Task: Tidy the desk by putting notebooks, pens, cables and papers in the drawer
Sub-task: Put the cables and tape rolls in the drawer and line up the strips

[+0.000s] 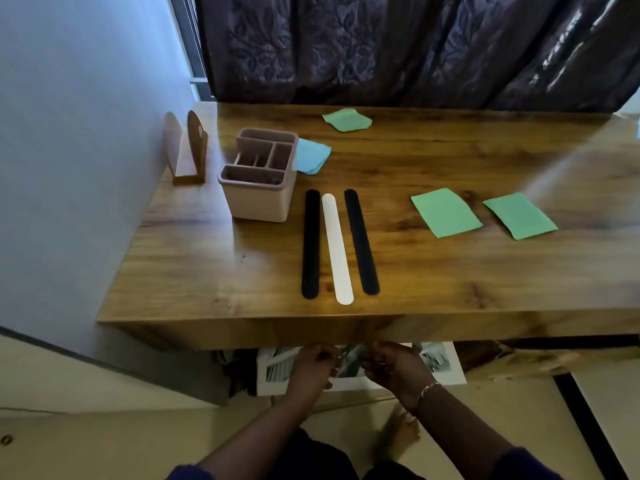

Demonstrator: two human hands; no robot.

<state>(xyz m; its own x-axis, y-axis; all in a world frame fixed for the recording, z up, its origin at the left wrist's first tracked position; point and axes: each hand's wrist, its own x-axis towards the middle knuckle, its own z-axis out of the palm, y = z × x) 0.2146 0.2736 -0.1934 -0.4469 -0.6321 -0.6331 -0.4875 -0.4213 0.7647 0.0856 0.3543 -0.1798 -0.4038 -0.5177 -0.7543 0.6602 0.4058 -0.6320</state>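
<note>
head view — green paper (446, 213) flat on wooden desk (207, 265).

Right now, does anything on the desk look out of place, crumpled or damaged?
Nothing looks spilled or broken. The green paper at the back edge of the desk looks crumpled, with uneven corners. The blue paper lies partly hidden behind the pink organizer.
</note>
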